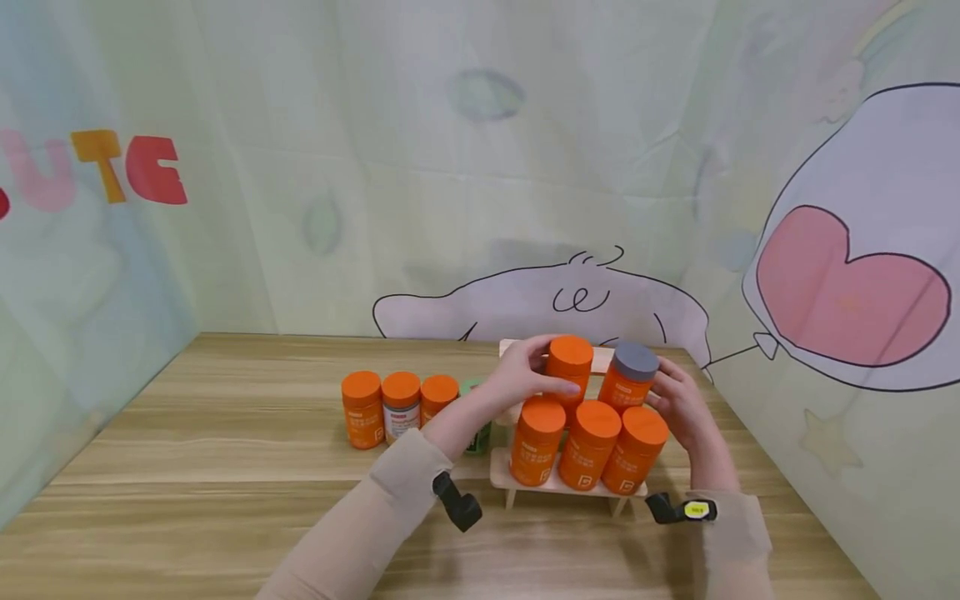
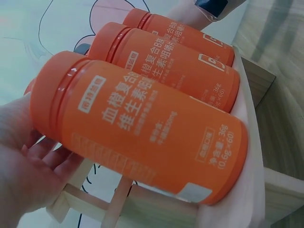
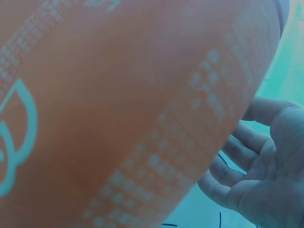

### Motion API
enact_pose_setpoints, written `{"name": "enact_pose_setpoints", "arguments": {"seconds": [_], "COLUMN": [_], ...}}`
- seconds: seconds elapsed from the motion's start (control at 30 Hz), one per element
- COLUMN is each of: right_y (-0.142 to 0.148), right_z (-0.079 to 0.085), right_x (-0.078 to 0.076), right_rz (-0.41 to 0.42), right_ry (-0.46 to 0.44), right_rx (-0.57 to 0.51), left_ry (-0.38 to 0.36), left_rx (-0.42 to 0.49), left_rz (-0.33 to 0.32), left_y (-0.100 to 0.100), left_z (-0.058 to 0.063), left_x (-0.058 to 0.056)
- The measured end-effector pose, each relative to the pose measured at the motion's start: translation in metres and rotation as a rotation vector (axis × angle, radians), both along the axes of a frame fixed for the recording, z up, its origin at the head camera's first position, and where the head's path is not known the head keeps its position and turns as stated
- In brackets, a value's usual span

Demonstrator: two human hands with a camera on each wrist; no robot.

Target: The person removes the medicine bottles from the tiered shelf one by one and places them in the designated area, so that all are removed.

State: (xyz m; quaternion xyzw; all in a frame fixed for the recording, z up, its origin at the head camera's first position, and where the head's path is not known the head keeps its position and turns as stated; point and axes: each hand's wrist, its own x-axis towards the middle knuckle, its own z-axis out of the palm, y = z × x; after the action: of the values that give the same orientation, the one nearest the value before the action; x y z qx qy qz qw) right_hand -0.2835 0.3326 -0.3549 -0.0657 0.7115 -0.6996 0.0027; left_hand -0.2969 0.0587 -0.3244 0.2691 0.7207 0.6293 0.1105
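On the upper tier of a small wooden stand [image 1: 577, 482], my left hand [image 1: 528, 372] grips an orange vitamin bottle [image 1: 570, 360], its thumb across the front. Beside it is an orange vitamin bottle with a grey lid [image 1: 633, 367], which my right hand [image 1: 681, 406] holds from the right side. Three orange-lidded vitamin bottles [image 1: 537, 442] stand in a row on the lower tier. They fill much of the left wrist view, where my left hand [image 2: 28, 161] reaches behind the nearest one. An orange bottle [image 3: 118, 114] hides my right fingertips in the right wrist view.
Left of the stand, a row of bottles stands on the wooden table [image 1: 225, 467]: an orange one [image 1: 363, 410], one with a pale label [image 1: 401, 412], another orange one [image 1: 438, 396] and a green one [image 1: 478, 440] partly behind my left arm. A printed curtain [image 1: 375, 183] hangs behind.
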Motion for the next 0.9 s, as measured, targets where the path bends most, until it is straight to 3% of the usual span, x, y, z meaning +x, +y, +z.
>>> {"name": "enact_pose_setpoints", "arguments": {"seconds": [0.23, 0.5, 0.67, 0.9], "right_y": [-0.001, 0.0, 0.0, 0.0], "right_z": [-0.001, -0.001, -0.001, 0.0], "right_x": [0.0, -0.001, -0.001, 0.0], "right_rz": [-0.008, 0.002, -0.001, 0.011], "right_ry": [0.004, 0.009, -0.006, -0.017], "right_rx": [-0.025, -0.041, -0.03, -0.041], "left_ry": [0.023, 0.08, 0.088, 0.153], "left_rx": [0.049, 0.107, 0.08, 0.135], "left_rz": [0.037, 0.135, 0.204, 0.31], "left_y": [-0.018, -0.046, -0.069, -0.109], "left_z": [0.006, 0.016, 0.022, 0.027], "left_x": [0.005, 0.01, 0.012, 0.011]}}
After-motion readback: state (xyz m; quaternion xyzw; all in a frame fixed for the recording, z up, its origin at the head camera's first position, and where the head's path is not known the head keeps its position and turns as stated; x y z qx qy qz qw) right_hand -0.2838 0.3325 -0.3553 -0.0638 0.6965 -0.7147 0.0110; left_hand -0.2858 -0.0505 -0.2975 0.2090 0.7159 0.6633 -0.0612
